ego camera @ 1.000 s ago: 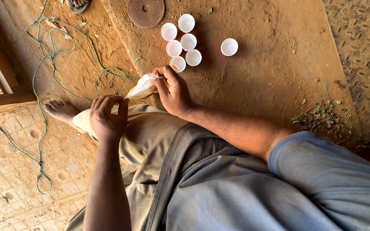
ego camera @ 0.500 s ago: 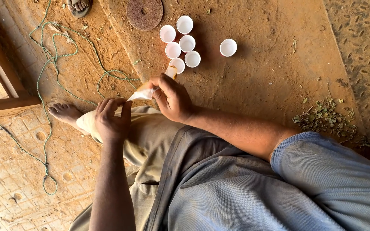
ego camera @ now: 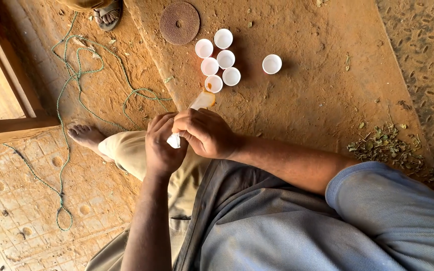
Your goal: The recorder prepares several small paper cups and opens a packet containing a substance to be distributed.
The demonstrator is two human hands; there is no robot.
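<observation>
Your left hand (ego camera: 163,145) is closed around the twisted white tail of a small plastic pouch (ego camera: 201,102), and your right hand (ego camera: 204,131) pinches its upper part, the orange-filled tip pointing at the nearest small white cup (ego camera: 213,84); keep that grip firm and squeeze gently, so the flow stays thin. Beyond it five more white cups (ego camera: 224,59) stand on the earthen floor (ego camera: 307,90); keep the tip low and centred over one rim at a time.

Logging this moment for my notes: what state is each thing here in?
Plastic bag: held by both hands, tip aimed at the cups, orange liquid inside.
Left hand: gripping the bag's end.
Right hand: closed around the bag.
Nearest cup: upright, some orange inside.
Lone cup: upright, looks empty.
Green cord: loose, tangled.
</observation>
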